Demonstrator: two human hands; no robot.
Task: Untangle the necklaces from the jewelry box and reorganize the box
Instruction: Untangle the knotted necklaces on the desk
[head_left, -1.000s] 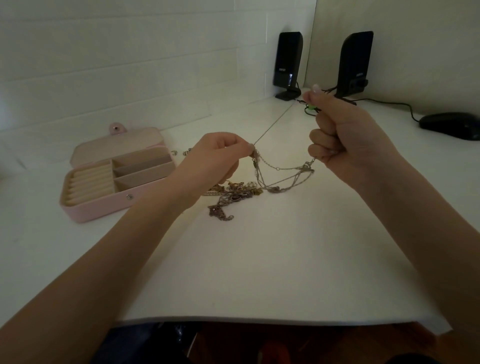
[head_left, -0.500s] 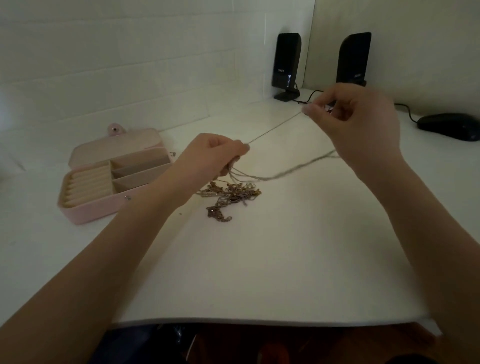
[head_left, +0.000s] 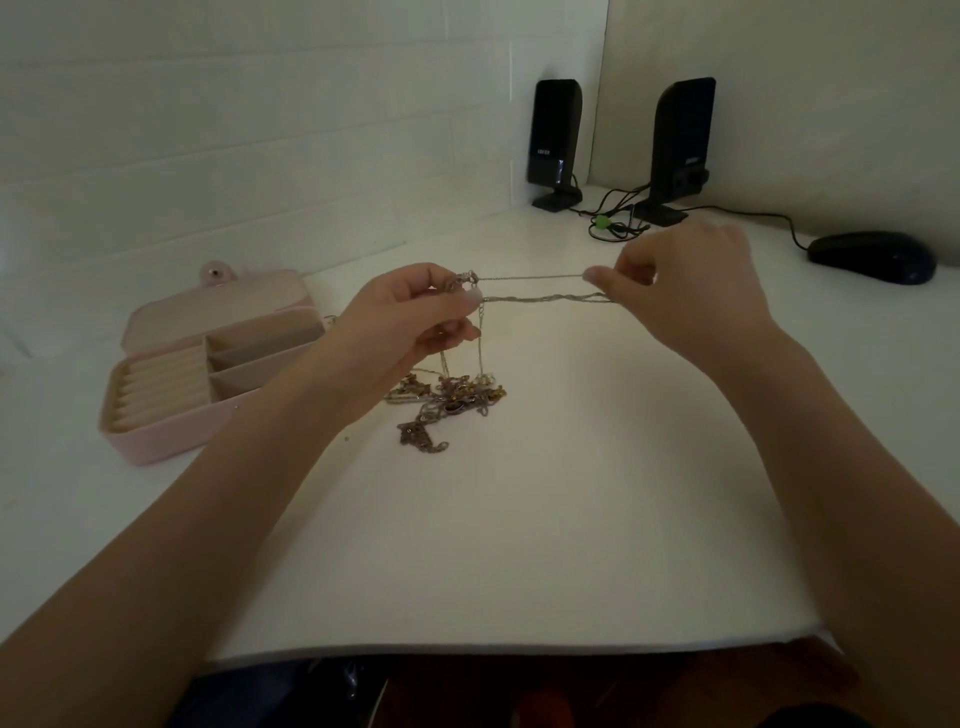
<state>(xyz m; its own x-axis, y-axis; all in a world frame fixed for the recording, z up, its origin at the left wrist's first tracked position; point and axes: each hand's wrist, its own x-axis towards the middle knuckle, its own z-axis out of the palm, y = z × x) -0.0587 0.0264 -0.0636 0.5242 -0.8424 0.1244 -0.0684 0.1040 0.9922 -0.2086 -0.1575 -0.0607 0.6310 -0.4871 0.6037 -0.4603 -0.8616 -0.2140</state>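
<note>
Both hands hold thin silver necklace chains (head_left: 540, 291) stretched level between them above the white table. My left hand (head_left: 410, 322) pinches a knotted end near its fingertips, and my right hand (head_left: 691, 280) pinches the other end. From the left hand, strands hang down to a tangled pile of necklaces (head_left: 447, 400) lying on the table. The open pink jewelry box (head_left: 171, 436) sits to the left, with cream ring rolls and bare compartments showing.
Two black speakers (head_left: 555, 140) (head_left: 680, 145) stand at the back by the wall, with cables and a green clip (head_left: 601, 222) between them. A black mouse (head_left: 872, 257) lies at the far right. The table's front edge (head_left: 467, 652) runs near my body.
My right hand has dropped lower and moved nearer, so the chain now runs level instead of slanting up to the right. My left hand has lifted slightly, raising strands off the pile.
</note>
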